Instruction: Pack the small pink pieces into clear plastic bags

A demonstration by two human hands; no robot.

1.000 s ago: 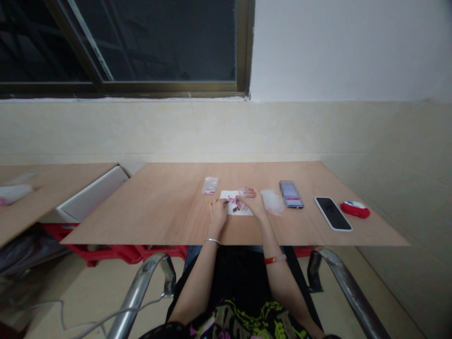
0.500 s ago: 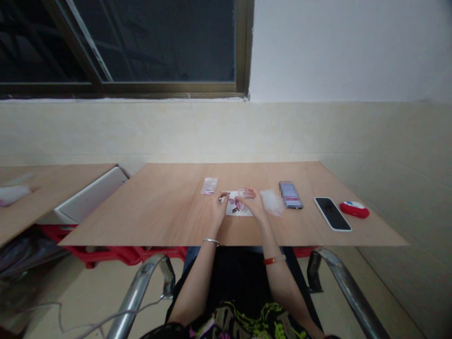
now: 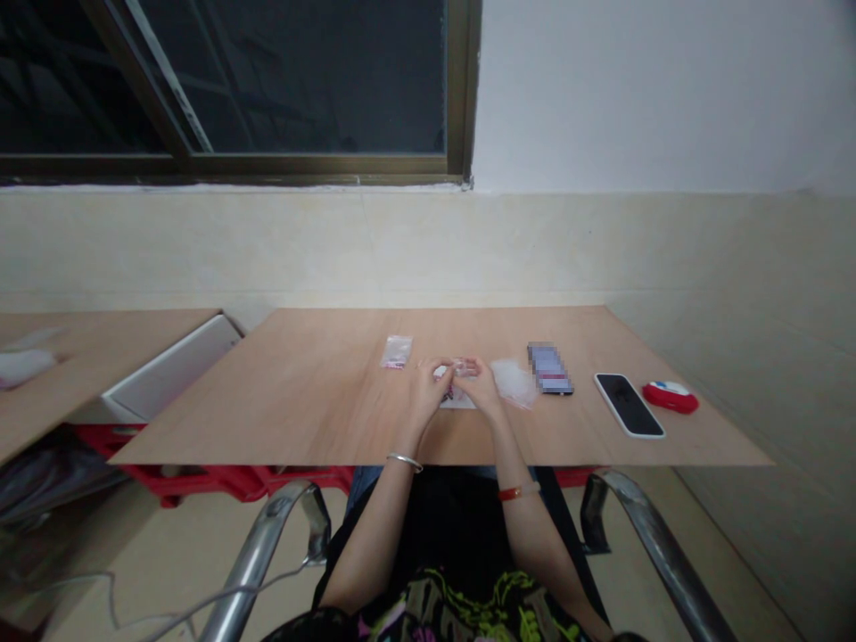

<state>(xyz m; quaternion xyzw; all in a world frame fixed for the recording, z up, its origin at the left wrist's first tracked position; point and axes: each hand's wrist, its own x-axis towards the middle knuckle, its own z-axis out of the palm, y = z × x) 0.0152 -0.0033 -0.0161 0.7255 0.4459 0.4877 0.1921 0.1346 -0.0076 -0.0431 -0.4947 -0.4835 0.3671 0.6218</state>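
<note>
Since a second ago my left hand (image 3: 426, 385) has come in from the left edge of the white sheet (image 3: 461, 401) to meet my right hand (image 3: 480, 383) over its middle. The right hand has hardly shifted. Both now cover most of the sheet, which showed far more a second ago.

Fingertips of both hands close together on a small clear bag (image 3: 460, 366) just above the sheet. Right grip looks pinched on the bag's far edge. Left grip is curled in against it, but I cannot tell whether it pinches the bag or some small piece.

The bag is see-through, with a pinkish tint near the fingers. It sits near the middle of the tabletop (image 3: 321, 401), toward my edge. Small dark and pink pieces (image 3: 450, 393) show on the sheet between my hands; too small to name.

A second small bag (image 3: 397, 351) with pink contents lies flat to the left, apart from my hands. A crumpled heap of clear bags (image 3: 514, 382) lies just right of my right hand. Farther right: a blurred-out stack (image 3: 549, 367), a dark phone (image 3: 629, 404), and a red and white object (image 3: 670, 397).

Hard to make out: the bag's opening, its contents, and where my thumbs sit. Chair arms (image 3: 267, 544) cut across the bottom, and my lap is hidden under the tabletop edge.
</note>
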